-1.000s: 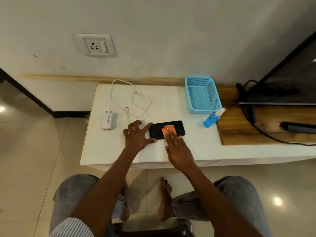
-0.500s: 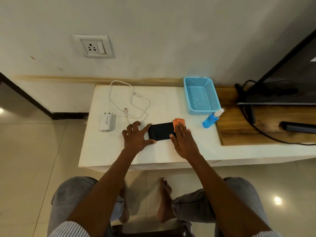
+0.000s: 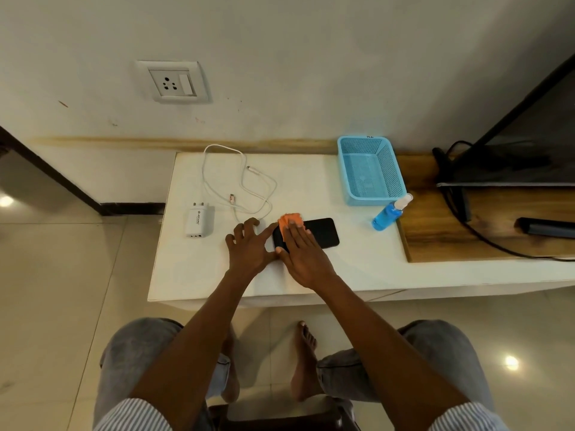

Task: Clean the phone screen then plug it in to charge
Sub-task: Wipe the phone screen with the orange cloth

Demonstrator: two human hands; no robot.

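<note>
While the black phone lies flat, screen up, near the front of the white tabletop, the right hand presses an orange cloth onto its left end with straight, flat fingers — the cloth shows only past the fingertips. Beside it, the left hand rests spread on the table, thumb against the phone's left edge, fingers lightly arched and holding nothing. Behind the hands sits a white charger adapter, with a loose white cable coiled next to it. Above, on the wall, a socket. Right of the phone stand a blue spray bottle and a blue mesh basket.
</note>
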